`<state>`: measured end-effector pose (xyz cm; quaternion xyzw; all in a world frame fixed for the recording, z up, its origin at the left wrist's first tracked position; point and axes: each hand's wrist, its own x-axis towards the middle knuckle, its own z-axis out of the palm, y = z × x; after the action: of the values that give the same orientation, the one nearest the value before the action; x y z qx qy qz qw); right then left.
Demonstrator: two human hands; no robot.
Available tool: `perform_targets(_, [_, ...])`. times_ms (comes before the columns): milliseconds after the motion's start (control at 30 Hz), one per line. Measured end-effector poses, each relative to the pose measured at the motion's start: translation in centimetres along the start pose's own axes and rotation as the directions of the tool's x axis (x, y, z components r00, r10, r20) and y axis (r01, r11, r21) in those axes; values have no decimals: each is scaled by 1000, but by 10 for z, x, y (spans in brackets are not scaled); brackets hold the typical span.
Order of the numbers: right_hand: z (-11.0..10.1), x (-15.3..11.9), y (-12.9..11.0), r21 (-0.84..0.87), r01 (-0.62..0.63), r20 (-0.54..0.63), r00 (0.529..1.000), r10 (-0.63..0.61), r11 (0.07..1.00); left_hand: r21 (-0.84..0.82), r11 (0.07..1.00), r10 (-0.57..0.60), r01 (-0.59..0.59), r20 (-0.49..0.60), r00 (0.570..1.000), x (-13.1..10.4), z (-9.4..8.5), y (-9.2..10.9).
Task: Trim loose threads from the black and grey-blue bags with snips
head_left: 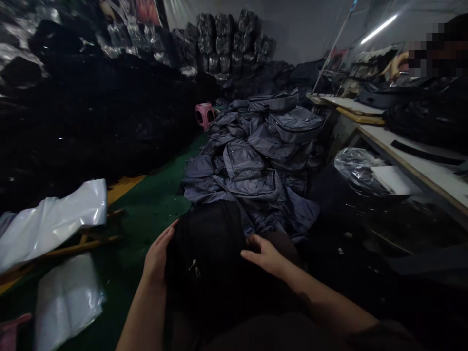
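Note:
A black backpack (pixel 212 239) with a metal zipper pull on its front is upright before me, its lower part lost in shadow. My left hand (pixel 158 253) holds its left side, the fingers laid along the fabric. On the opposite side, my right hand (pixel 266 257) grips the bag's edge between thumb and fingers, with some fingertips hidden. Just beyond the backpack rises a heap of grey-blue bags (pixel 252 165), several with black zippers.
A pink stool (pixel 205 116) stands on the green floor (pixel 157 195). White plastic sheets (pixel 69 219) lie at left beside a dark mound (pixel 109 112). Wrapped bundles (pixel 226 41) are stacked behind. At right, a co-worker's hand (pixel 395 67) is above a worktable (pixel 420 156).

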<state>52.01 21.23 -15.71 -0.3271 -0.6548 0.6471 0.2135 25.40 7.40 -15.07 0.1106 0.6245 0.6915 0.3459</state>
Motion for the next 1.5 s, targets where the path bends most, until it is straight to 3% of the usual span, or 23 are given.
perform_targets(133, [10,-4,8,-120,23,147,989,-5,993,-34,999,-5,6,43,999,9,-6,-2])
perform_targets(267, [4,0,0,-73,54,145,988,-43,996,-68,997,-30,31,18,999,20,-12,-3])
perform_targets(400, [-3,4,-22,97,8,92,996,-17,995,-27,1000,-7,8,47,999,29,-14,9])
perform_targets(500, [-6,6,-35,275,-67,81,996,47,959,183,983,22,-29,37,999,24,-9,24])
perform_targets(600, [-11,5,-40,356,-98,53,995,85,929,491,840,261,-230,7,965,3,0,36])
perform_targets(667, [-14,3,-38,377,-90,31,996,84,922,621,670,424,-407,129,896,-19,6,38])
perform_targets(767, [-18,-1,-33,358,-72,30,997,66,931,677,486,374,-553,410,832,-52,17,31])
perform_targets(867, [-20,-5,-31,321,-75,36,997,67,944,718,423,285,-553,474,833,-72,26,22])
perform_targets(967, [-21,-10,-34,327,-99,59,995,85,940,720,479,243,-503,442,863,-78,29,20])
perform_targets(1100, [-20,-21,-41,357,-121,108,990,88,926,637,599,233,-485,441,867,-76,25,28])
perform_targets(1333, [-19,-30,-39,295,-137,230,971,69,946,327,919,156,-223,217,964,-76,25,43])
perform_targets(1500, [-18,-32,-40,218,-120,299,953,51,969,174,978,93,-113,118,989,-72,30,53])
